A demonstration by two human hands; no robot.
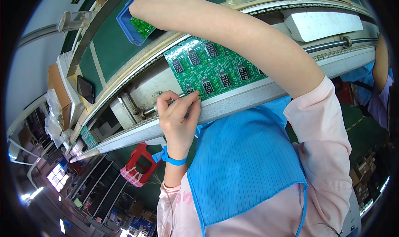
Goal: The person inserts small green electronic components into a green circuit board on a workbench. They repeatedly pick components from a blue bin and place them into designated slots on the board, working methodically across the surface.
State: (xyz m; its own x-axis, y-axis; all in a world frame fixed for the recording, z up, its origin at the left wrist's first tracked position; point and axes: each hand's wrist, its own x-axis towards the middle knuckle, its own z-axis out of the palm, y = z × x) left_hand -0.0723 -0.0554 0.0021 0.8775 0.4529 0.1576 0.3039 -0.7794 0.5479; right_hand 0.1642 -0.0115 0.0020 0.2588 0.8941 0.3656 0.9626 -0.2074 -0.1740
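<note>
A green circuit board panel [216, 66] with rows of black digit displays lies in the conveyor rails in front of me. My left hand [179, 112], wearing a blue wrist strap [174, 159], is at the board's near left corner. Its thumb and fingertips are pinched together at the board's edge; whatever is between them is too small to make out. My right arm crosses above the board to the far left. There my right hand [151, 6] is over a blue bin [125, 26] of small green parts [142, 28]. Its fingers are mostly hidden and the picture's edge cuts it off.
A metal rail [232, 96] runs along the near side of the conveyor. On the green bench at left lies a dark phone-like device [85, 89]. A white block [324, 26] stands far right. A red stool [140, 164] is below left; another person's arm [380, 62] shows at right.
</note>
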